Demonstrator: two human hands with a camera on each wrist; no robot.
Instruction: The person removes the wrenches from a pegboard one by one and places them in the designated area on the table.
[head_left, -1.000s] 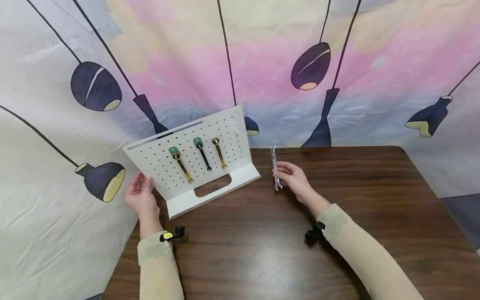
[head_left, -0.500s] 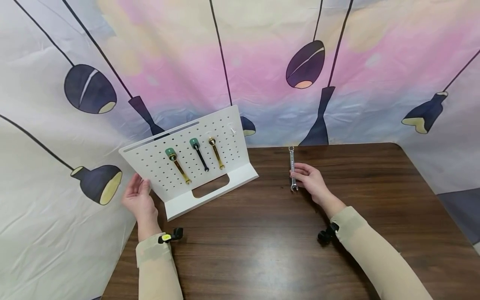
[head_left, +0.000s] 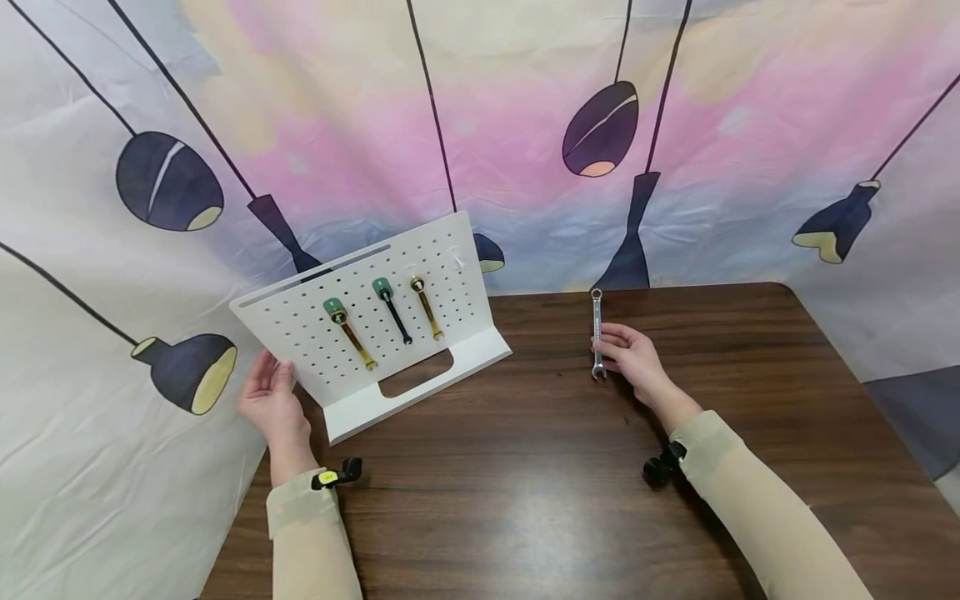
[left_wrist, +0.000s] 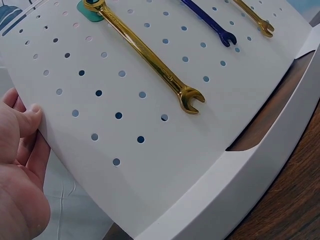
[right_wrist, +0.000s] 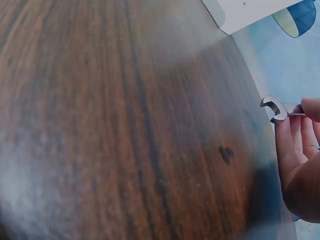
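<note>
My right hand [head_left: 632, 357] pinches a silver combination wrench [head_left: 597, 333] upright, ring end up and open jaw down, to the right of the white pegboard [head_left: 315, 342]. Only the open end of that silver wrench [right_wrist: 276, 109] shows in the right wrist view. At the board's left edge my left hand [head_left: 272, 404] grips it, thumb [left_wrist: 33, 116] in front and fingers behind. Three wrenches hang on the board: a gold wrench [head_left: 352, 337] at left, a dark blue wrench [head_left: 395, 317] in the middle and another gold wrench [head_left: 427, 310] at right. Green pieces show at the tops of the left two.
A bare clear hook [head_left: 457, 260] sits at the upper right of the pegboard. The board's foot rests on a dark wooden table [head_left: 495, 467]. Behind the table hangs a cloth [head_left: 525, 125] printed with lamps.
My right hand has carried the silver wrench to the right, away from the pegboard. My left hand keeps its grip on the board; the whole view has shifted slightly.
</note>
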